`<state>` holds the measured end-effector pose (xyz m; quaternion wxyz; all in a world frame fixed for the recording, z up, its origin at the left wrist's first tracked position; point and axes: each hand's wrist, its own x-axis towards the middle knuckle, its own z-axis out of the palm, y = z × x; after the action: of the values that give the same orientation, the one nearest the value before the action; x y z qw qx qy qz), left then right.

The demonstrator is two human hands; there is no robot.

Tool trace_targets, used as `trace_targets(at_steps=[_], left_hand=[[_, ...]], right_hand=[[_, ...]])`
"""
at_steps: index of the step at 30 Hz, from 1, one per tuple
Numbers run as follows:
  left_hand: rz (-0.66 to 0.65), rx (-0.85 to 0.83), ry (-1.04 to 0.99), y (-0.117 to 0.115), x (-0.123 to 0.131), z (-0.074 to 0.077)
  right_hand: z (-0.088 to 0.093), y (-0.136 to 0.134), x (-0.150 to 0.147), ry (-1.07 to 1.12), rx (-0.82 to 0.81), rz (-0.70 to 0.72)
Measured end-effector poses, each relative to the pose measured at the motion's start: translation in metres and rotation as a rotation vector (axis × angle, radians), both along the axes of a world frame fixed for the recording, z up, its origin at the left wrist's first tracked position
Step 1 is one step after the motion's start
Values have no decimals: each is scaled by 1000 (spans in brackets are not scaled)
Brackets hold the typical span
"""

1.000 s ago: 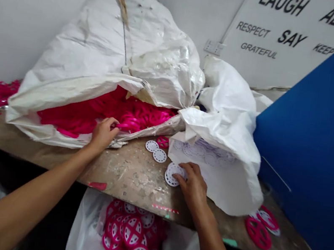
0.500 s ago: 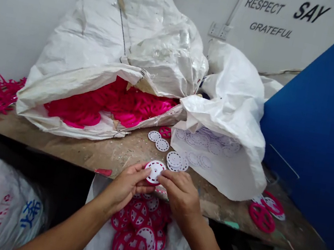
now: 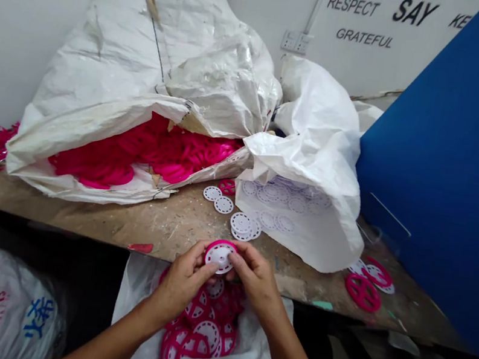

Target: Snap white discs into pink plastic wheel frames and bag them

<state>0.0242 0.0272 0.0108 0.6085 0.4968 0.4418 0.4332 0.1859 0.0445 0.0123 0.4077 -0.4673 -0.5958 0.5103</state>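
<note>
Left hand [image 3: 187, 272]: thumb and fingers pinching white slotted disc [image 3: 218, 253] against pink ring [image 3: 223, 242] | right hand [image 3: 256, 277]: fingers pinching opposite edge | workbench [image 3: 185, 228] beyond

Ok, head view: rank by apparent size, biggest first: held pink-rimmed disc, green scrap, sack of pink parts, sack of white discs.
1. Sack of pink parts
2. Sack of white discs
3. Held pink-rimmed disc
4. Green scrap

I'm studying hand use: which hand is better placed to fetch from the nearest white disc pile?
Probably the right hand: the nearest white disc pile lies just beyond it, while the left hand sits farther off. Both hold the pink-and-white wheel, so it must release first.
</note>
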Motion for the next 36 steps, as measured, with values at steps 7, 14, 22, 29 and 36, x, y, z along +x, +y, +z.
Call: trace_targets(at_steps=[7,14,22,29,36], left_hand=[[54,-5,108,-19,1,-11],[-53,209,501,26,-63,19],[564,474,848,160,-142,21],[554,434,682,173,-158,5],[473,342,311,109,-110,23]], right_hand=[[-4,-23,5,-243,190,47],[15,34,15,-523,365,20],[-19,95,13,-885,528,-81],[-8,84,21,-815,623,-281],[27,65,-21,23,192,-306]])
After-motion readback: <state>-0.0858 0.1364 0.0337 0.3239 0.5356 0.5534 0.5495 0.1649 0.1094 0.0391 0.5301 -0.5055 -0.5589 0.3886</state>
